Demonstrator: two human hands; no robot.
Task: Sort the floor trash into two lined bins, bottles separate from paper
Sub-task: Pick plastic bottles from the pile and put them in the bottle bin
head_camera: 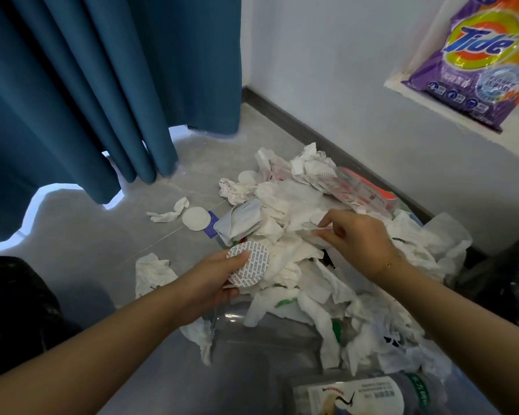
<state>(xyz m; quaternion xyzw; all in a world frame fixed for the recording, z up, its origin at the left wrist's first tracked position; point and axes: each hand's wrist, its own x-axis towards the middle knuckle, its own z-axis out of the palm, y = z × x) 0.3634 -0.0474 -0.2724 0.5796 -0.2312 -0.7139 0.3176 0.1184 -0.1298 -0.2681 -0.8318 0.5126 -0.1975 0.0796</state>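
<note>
A heap of crumpled white tissues and wrappers (294,205) lies on the grey floor by the wall. My left hand (213,277) holds a round printed seal disc (249,265) at the heap's near edge. My right hand (354,235) pinches a thin piece of paper (312,227) on top of the heap. A clear plastic bottle with a white bird label (369,393) lies at the bottom of the view. Another clear bottle (243,324) lies partly buried under tissues.
A black-lined bin (15,304) stands at the left and another black bin liner (507,283) at the right. Blue curtains (87,85) hang at the back left. A purple detergent bag (480,61) sits in a wall niche. Loose tissues and a white disc (195,218) lie apart on the floor.
</note>
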